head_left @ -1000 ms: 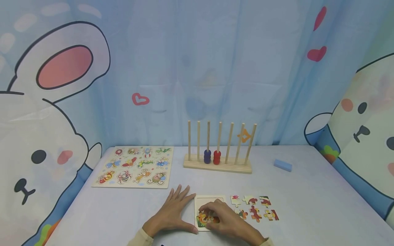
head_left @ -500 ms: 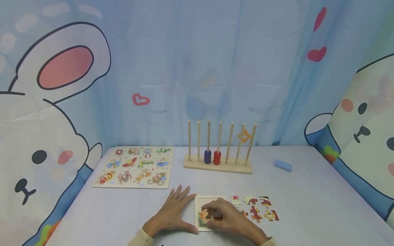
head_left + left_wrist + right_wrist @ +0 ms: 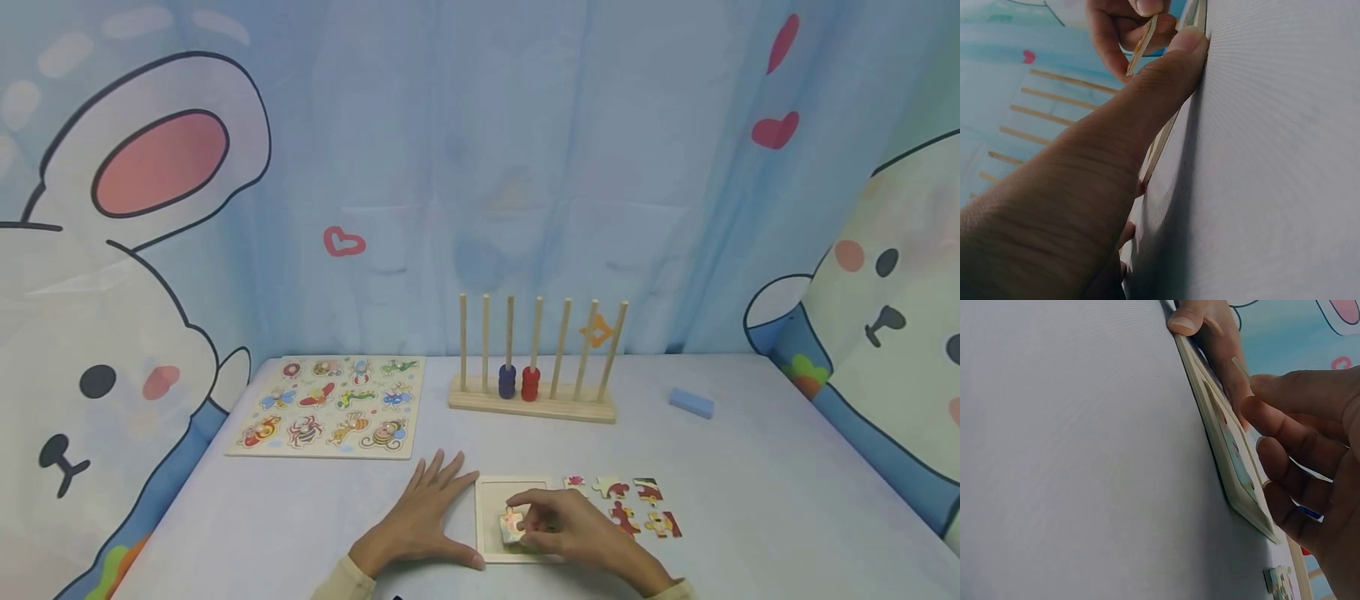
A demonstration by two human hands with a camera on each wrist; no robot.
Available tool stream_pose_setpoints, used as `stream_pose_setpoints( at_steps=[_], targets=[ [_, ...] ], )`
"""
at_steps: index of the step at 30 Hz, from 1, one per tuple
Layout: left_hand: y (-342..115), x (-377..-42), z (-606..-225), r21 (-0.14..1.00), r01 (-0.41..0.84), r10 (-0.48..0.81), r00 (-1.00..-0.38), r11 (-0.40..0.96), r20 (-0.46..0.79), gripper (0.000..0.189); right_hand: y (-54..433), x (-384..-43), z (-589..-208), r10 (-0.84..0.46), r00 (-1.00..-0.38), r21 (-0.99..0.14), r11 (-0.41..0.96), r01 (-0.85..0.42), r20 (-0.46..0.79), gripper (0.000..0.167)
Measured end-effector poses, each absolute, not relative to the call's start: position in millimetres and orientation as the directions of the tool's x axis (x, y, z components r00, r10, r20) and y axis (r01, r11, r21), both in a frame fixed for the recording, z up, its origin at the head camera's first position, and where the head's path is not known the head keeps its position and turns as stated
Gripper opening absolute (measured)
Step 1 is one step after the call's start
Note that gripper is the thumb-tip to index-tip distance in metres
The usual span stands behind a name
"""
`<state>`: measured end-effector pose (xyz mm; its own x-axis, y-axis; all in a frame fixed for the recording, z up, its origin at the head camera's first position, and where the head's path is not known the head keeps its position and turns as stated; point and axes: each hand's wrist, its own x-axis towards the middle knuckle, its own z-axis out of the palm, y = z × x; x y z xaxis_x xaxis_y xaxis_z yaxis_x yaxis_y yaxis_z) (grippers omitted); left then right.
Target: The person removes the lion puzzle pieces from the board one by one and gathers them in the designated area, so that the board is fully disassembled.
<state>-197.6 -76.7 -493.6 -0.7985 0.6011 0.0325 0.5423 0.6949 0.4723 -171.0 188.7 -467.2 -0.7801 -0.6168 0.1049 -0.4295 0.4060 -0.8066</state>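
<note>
My right hand (image 3: 573,529) pinches a jigsaw piece (image 3: 512,527) between thumb and fingers, holding it tilted just above a square wooden puzzle tray (image 3: 486,492). The same piece (image 3: 1142,49) appears nearly edge-on in the left wrist view. Some coloured pieces (image 3: 1235,450) lie inside the tray in the right wrist view, though the hand covers that part from above. My left hand (image 3: 427,517) is spread on the table, its thumb (image 3: 1188,40) and index fingertip touching the tray's left side.
Several loose jigsaw pieces (image 3: 622,517) lie right of the tray. Behind stand a wooden peg rack (image 3: 532,407) with blue and red beads, an insect puzzle board (image 3: 326,408) at the left, and a blue block (image 3: 692,403) at the right. A printed curtain (image 3: 450,167) hangs beyond.
My right hand has lifted the jigsaw piece off the tray, tilting it and moving slightly right. The left hand stays in place.
</note>
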Motion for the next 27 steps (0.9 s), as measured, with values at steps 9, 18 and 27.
stream_pose_setpoints(
  at_steps=[9, 18, 27],
  targets=[
    [-77, -199, -496, 0.47, 0.549, 0.602, -0.798, 0.692, 0.046, 0.107, 196, -169, -466, -0.606, -0.792, -0.821, 0.414, -0.394, 0.075, 0.036],
    [-76, -198, -494, 0.479, 0.528, 0.591, -0.806, 0.701, 0.023, 0.107, 208, -164, -468, -0.647, -0.758, -0.848, 0.354, -0.394, 0.082, 0.034],
    [-76, -197, -492, 0.484, 0.526, 0.593, -0.805, 0.7, 0.019, 0.107, 222, -158, -468, -0.643, -0.762, -0.842, 0.368, -0.395, 0.077, 0.036]
  ],
)
